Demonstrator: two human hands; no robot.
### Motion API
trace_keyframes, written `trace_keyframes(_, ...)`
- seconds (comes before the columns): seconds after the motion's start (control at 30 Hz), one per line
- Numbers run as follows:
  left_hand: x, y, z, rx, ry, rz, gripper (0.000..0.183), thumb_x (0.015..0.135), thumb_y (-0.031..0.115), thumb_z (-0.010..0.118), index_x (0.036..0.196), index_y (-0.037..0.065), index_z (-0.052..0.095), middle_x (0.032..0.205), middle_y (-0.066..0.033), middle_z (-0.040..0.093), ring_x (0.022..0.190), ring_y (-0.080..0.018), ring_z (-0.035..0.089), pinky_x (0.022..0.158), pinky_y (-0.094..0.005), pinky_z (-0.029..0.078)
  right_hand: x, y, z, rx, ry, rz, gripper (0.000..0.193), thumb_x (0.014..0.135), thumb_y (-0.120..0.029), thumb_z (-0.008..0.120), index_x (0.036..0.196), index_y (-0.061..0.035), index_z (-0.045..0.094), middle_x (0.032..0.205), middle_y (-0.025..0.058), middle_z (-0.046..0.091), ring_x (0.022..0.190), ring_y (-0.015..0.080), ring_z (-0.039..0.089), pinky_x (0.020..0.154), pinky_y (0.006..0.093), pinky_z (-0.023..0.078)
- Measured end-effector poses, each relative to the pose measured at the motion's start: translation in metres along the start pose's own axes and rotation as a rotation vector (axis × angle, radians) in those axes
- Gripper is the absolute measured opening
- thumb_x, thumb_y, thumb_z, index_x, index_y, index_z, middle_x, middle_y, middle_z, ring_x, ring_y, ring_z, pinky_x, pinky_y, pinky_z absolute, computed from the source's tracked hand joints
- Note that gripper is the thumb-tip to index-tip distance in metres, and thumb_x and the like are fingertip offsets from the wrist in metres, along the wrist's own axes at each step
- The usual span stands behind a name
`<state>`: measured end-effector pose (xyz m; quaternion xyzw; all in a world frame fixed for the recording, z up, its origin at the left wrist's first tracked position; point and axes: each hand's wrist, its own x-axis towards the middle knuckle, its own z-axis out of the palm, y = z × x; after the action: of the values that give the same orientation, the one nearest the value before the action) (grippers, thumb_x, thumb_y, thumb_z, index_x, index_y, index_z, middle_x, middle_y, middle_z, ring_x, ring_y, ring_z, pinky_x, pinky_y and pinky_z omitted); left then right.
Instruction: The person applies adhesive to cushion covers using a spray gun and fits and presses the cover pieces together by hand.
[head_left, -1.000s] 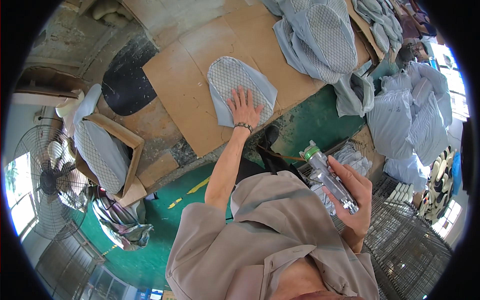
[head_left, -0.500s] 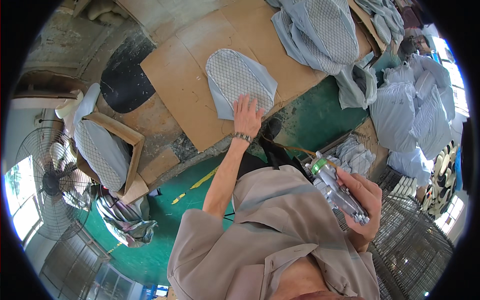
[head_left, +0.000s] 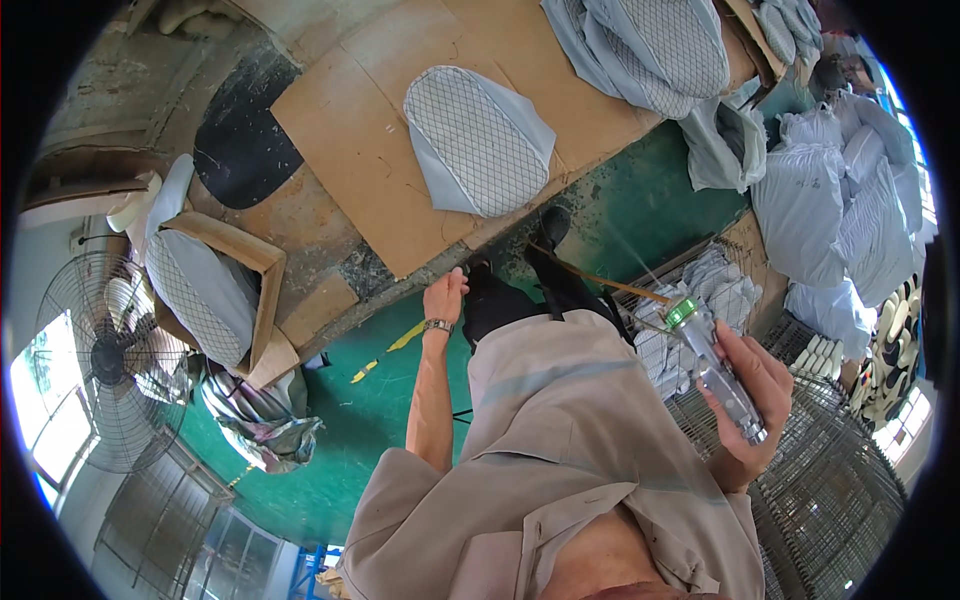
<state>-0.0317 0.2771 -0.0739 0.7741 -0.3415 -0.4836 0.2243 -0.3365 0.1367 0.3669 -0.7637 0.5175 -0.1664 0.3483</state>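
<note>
My right hand (head_left: 755,385) is wrapped round a silver spray gun (head_left: 728,378) with a green ring, held out at my right side. A thin pale streak of mist shows beyond its front end. My left hand (head_left: 447,297) hangs just short of the worktable's front edge, fingers curled in and nothing seen in them. On the cardboard (head_left: 350,150) beyond it lies a grey fabric piece (head_left: 480,140) with a rounded, diamond-patterned top and plain grey side flaps. Neither hand touches that piece.
Similar patterned pieces (head_left: 660,50) are heaped at the far right of the table. Stuffed pale bags (head_left: 830,190) and wire racks (head_left: 820,470) stand to the right. A wooden frame (head_left: 268,280) and a large fan (head_left: 108,360) are at the left. A brown hose (head_left: 600,278) crosses near my legs.
My left hand has come off the fabric piece and drawn back toward me, its fingers curling. The spray gun has moved slightly right, and a streak of mist now shows.
</note>
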Motion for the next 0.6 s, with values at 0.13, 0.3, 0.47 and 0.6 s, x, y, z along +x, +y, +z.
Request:
trace_keyframes(0.13, -0.005, -0.076, 0.03, -0.072, -0.004, -0.26, 0.055, 0.102, 0.05, 0.048, 0.099, 0.002, 0.075, 0.082, -0.0096, 0.076, 0.076, -0.0188, 0.073, 0.071, -0.0315, 0.057, -0.001, 0.009, -0.012, 0.077, -0.062, -0.097, 0.058, 0.066, -0.016, 0.075, 0.119, 0.0077, 0.068, 0.078, 0.0127, 0.063, 0.065, 0.0219, 0.061, 0.062, 0.0286, 0.044)
trace_keyframes(0.3, -0.035, -0.131, 0.06, -0.336, 0.005, -0.638, 0.062, 0.099, 0.059, 0.045, 0.109, 0.003, 0.071, 0.086, -0.0098, 0.075, 0.074, -0.0208, 0.073, 0.065, -0.0361, 0.057, -0.005, 0.027, -0.025, -0.008, -0.107, -0.085, 0.055, 0.069, -0.016, 0.075, 0.119, 0.0057, 0.069, 0.081, 0.013, 0.064, 0.068, 0.0217, 0.062, 0.063, 0.0298, 0.045)
trace_keyframes(0.47, -0.049, -0.143, 0.077, -0.425, 0.009, -0.736, 0.064, 0.097, 0.06, 0.047, 0.112, 0.003, 0.071, 0.088, -0.011, 0.075, 0.075, -0.0229, 0.073, 0.066, -0.0382, 0.058, -0.006, 0.04, -0.033, 0.009, -0.034, -0.044, 0.054, 0.071, -0.017, 0.073, 0.12, 0.0063, 0.068, 0.08, 0.014, 0.064, 0.066, 0.023, 0.062, 0.062, 0.0301, 0.045)
trace_keyframes(0.6, -0.043, -0.137, 0.087, -0.514, -0.005, -0.712, 0.066, 0.099, 0.061, 0.045, 0.121, 0.002, 0.066, 0.102, -0.0144, 0.073, 0.088, -0.0254, 0.07, 0.076, -0.0449, 0.057, -0.013, 0.058, -0.044, 0.032, -0.181, -0.115, 0.063, 0.074, -0.036, 0.068, 0.12, 0.0078, 0.068, 0.08, 0.0144, 0.064, 0.064, 0.024, 0.062, 0.06, 0.0314, 0.045)
